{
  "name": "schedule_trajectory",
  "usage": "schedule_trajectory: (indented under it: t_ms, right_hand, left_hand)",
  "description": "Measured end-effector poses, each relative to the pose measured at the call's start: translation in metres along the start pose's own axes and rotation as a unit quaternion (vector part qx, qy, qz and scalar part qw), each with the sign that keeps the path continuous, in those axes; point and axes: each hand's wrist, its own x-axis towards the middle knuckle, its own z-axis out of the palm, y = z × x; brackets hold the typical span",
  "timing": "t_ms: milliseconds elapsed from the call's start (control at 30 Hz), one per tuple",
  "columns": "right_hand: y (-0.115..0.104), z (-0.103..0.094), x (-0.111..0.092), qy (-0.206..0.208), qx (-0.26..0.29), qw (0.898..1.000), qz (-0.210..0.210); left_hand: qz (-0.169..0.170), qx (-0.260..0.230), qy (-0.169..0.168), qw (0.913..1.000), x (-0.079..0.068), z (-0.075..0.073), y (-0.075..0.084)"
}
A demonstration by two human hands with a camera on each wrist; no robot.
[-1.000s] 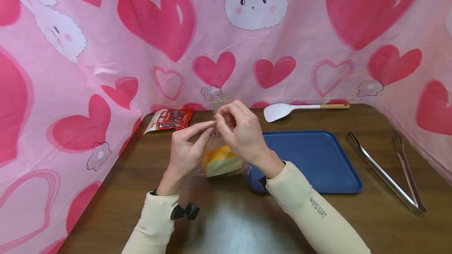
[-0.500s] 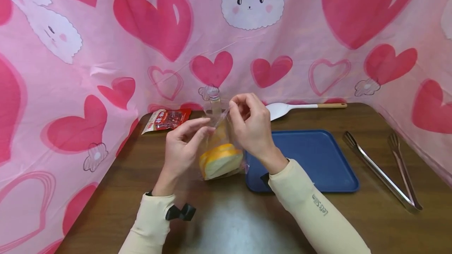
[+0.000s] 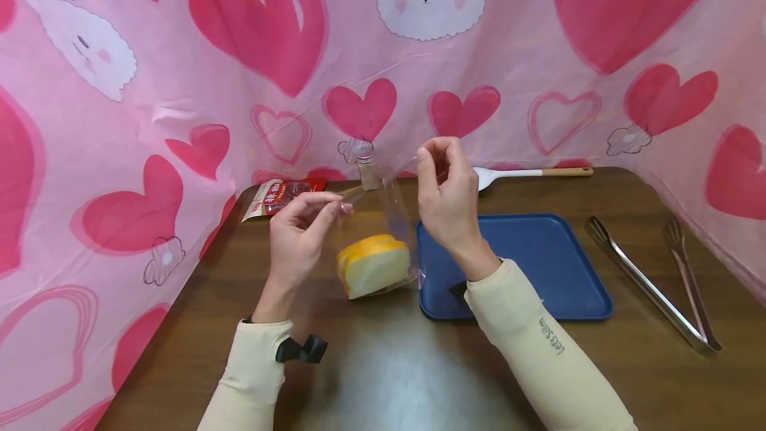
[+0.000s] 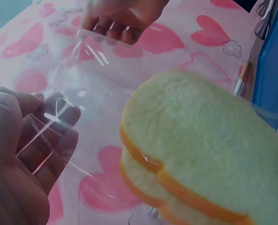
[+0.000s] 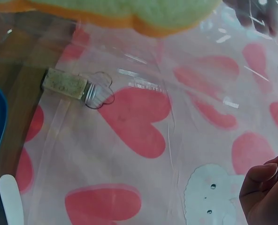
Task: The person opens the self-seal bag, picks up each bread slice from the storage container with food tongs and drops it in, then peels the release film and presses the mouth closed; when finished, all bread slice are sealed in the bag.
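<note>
Two thick bread slices with orange-yellow crusts stand inside a clear plastic bag at the middle of the table. My left hand pinches the left side of the bag's mouth between thumb and fingers. Higher up and to the right, my right hand pinches the opposite edge, and the film stretches between the two. In the left wrist view the slices lie one against the other, and the transparent film spans from hand to hand. The right wrist view shows my right hand with fingers curled in.
Right of the bread lies a blue tray, with metal tongs beyond it. A white spatula with a wooden handle lies along the back edge. Behind the bag stand a small seasoning bottle and, further left, a red-and-white food packet.
My hands have moved apart, the right one up and to the right, the left one slightly left. The bag's mouth has spread wide between them, and the bread shows more fully.
</note>
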Motion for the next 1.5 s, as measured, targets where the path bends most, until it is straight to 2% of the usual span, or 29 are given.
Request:
schedule_trajectory:
  t_ms: [133,367,667,800,1000,1167,1500]
  right_hand:
    - [0.003,-0.005,0.005,0.007,-0.002,1.0,0.004]
    - [0.01,-0.02,0.015,0.015,-0.008,1.0,0.007]
    - [0.016,-0.036,0.021,0.058,-0.021,0.998,0.029]
    - [0.021,-0.046,0.024,0.078,-0.027,0.996,0.036]
    - [0.03,-0.066,0.032,0.118,-0.04,0.992,0.034]
    - [0.036,-0.084,0.036,0.136,-0.051,0.989,0.031]
    - [0.046,-0.11,0.038,0.197,-0.059,0.976,0.064]
  left_hand:
    - [-0.01,0.001,0.007,0.9999,0.0,-0.005,-0.002]
    - [-0.014,-0.043,0.02,0.9988,0.003,-0.005,-0.006]
    - [-0.02,-0.029,0.04,0.9986,0.003,-0.008,-0.011]
    - [-0.024,-0.034,0.035,0.9985,0.002,-0.01,-0.011]
    - [-0.024,-0.053,0.026,0.998,0.003,-0.009,-0.011]
    - [-0.013,-0.068,0.028,0.9972,0.003,-0.008,-0.013]
    - [-0.004,-0.069,0.042,0.9967,0.004,-0.008,-0.013]
